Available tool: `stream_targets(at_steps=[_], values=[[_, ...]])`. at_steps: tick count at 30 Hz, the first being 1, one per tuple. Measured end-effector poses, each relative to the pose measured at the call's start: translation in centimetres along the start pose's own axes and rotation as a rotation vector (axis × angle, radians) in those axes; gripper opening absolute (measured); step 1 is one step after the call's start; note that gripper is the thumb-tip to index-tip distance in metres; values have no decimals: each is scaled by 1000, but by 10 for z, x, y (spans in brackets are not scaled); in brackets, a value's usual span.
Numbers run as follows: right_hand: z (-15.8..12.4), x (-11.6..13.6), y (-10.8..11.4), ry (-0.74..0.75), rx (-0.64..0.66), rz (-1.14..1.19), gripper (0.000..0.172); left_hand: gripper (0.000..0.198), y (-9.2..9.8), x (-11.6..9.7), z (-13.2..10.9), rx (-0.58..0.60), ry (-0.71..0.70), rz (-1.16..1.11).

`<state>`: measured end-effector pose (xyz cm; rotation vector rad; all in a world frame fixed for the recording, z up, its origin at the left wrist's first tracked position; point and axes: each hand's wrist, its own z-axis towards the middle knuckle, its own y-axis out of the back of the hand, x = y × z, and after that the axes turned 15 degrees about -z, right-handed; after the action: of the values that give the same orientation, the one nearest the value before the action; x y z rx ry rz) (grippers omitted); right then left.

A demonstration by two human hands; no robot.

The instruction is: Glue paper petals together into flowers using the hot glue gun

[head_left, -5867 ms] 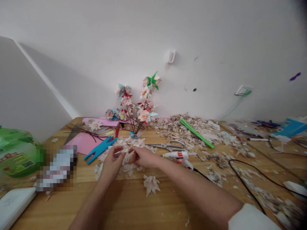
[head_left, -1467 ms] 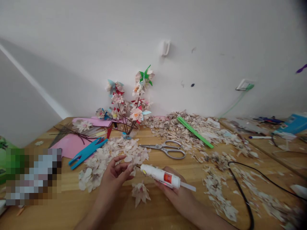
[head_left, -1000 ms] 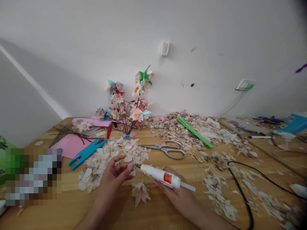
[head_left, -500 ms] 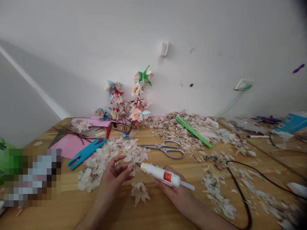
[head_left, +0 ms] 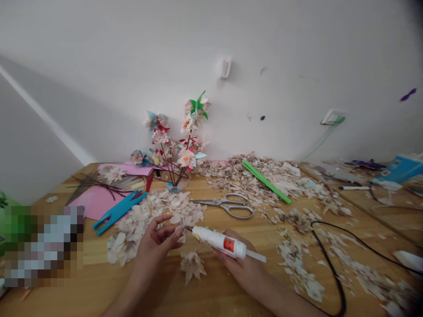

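My right hand (head_left: 243, 262) is wrapped round a white hot glue gun (head_left: 214, 242) with an orange label, a clear glue stick poking out of its back end. Its tip points left, close to the fingertips of my left hand (head_left: 160, 240). Thumb and forefinger there pinch a small pale petal (head_left: 180, 232); the other fingers are loosely curled. Below the tip, a pale petal flower (head_left: 192, 266) lies on the wooden table. A heap of loose whitish petals (head_left: 132, 229) spreads behind and left of my left hand. Silver scissors (head_left: 228, 204) lie beyond the glue gun.
Handmade flowers on twigs (head_left: 178, 154) stand against the wall. At left are blue folded strips (head_left: 119, 213), pink paper (head_left: 95, 200) and twigs. A green strip (head_left: 267, 181) rests on scattered dry petals (head_left: 228, 171). A black cable (head_left: 327, 259) loops at right.
The glue gun's tip has shifted very slightly left, toward the petal in my left hand. Otherwise the hands and objects look nearly the same, with a slight camera shift.
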<state>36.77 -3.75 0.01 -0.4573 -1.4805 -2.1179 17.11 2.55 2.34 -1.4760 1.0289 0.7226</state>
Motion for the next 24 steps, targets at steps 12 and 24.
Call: stream_targets(at_steps=[12,24], values=[[1,0,-1,-17,2,-24,21,55,6,4,4,12,48,-63],[2,2,2,-15,11,-23,19,56,4,3,3,23,30,-43]])
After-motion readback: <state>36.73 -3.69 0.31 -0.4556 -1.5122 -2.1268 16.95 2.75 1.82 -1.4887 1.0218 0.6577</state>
